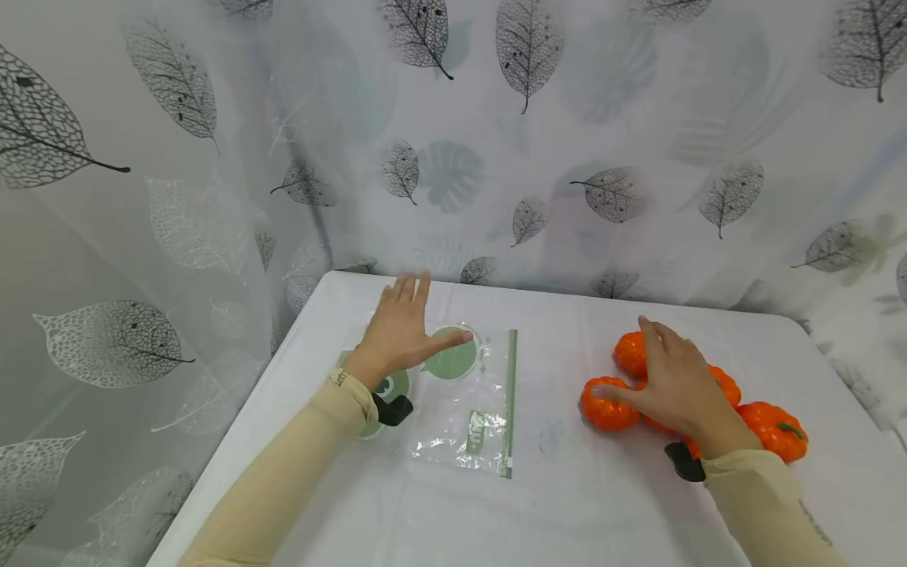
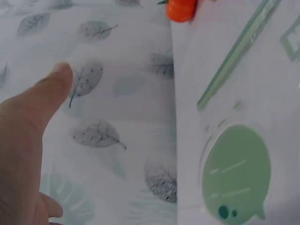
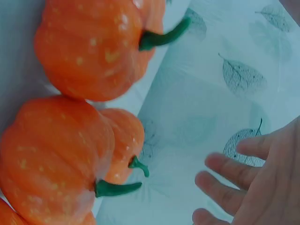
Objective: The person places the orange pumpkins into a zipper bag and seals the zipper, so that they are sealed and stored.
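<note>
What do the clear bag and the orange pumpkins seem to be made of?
Bag: probably thin plastic film, glossy; the white table shows through it and light glints on its creases.
Pumpkins: perhaps moulded plastic or coated foam, shiny; their highlights are bright, but the core cannot be seen.

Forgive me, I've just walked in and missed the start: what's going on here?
A person's left hand is spread over a clear, green-printed plastic bag lying flat on a white table. The right hand is stretched out over a cluster of orange pumpkins. Neither hand grips anything, and the pumpkins lie outside the bag.
</note>
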The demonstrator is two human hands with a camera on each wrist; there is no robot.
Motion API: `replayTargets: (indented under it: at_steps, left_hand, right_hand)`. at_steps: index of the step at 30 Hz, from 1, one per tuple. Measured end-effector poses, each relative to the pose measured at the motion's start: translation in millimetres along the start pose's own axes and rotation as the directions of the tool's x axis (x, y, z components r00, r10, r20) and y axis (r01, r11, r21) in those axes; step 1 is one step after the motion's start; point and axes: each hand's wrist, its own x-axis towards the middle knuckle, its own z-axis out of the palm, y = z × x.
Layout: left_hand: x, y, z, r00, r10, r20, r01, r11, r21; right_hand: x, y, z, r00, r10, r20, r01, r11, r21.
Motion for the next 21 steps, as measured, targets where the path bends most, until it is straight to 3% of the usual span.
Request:
replayTargets:
  at_steps: [6, 9, 14, 21]
  left_hand:
    - [-10.0, 34.4, 43.2, 0.997, 0.074, -0.032, -0.079, 0.982, -0.171]
    - [-17.2, 49.8, 64.4, 0.994, 0.106, -0.034, -0.111, 0.977, -0.185]
    - [-26.1, 65.7, 91.6, 0.989, 0.149, -0.014, -0.149, 0.981, -0.124]
    - [-32.5, 79.7, 116.9, 0.982, 0.189, 0.005, -0.189, 0.982, -0.015]
  right_hand:
    - [-4.9, -3.8, 10.6, 0.997, -0.035, 0.069, 0.037, 0.999, -0.021]
    - [-6.4, -4.8, 16.0, 0.992, -0.049, 0.112, 0.054, 0.998, -0.043]
    - [-9.7, -6.9, 23.1, 0.986, -0.056, 0.159, 0.068, 0.995, -0.07]
    - [-13.1, -7.2, 31.1, 0.98, -0.035, 0.196, 0.059, 0.992, -0.114]
